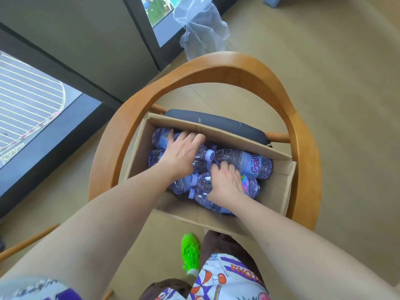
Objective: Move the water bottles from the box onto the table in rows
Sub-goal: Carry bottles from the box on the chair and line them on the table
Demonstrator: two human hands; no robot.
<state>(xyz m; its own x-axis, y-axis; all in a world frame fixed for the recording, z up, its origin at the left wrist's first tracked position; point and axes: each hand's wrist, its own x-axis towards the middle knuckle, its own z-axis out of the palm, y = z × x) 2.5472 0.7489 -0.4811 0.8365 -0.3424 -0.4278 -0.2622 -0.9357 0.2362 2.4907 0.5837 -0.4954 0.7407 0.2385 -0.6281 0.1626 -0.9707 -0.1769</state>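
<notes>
The left hand reaches deep into the cardboard box, its fingers spread and laid over a bottle lying against the far wall; the fingertips bend over the bottle's side, though whether they have truly closed round it cannot be told from above. The right hand sits nearer the person, fingers curled down over a second bottle with a coloured label, and looks to be gripping its body.

All the water bottles lie flat, heaped loosely on one another. Their long axes run roughly left to right across the box, caps mostly toward the middle: one pale cap shows between the two hands. A bottle with a pink-lettered label lies just beyond the right hand, touching its fingertips or nearly so.

The coming lift turns on this: each hand lies across its bottle from above, so each bottle would come up sideways and have to be turned upright before standing in a row. The right hand's bottle is nearer and on top of the heap, likely the easier one.

The box rests on a wooden chair with a dark cushion. The table is not in view.
</notes>
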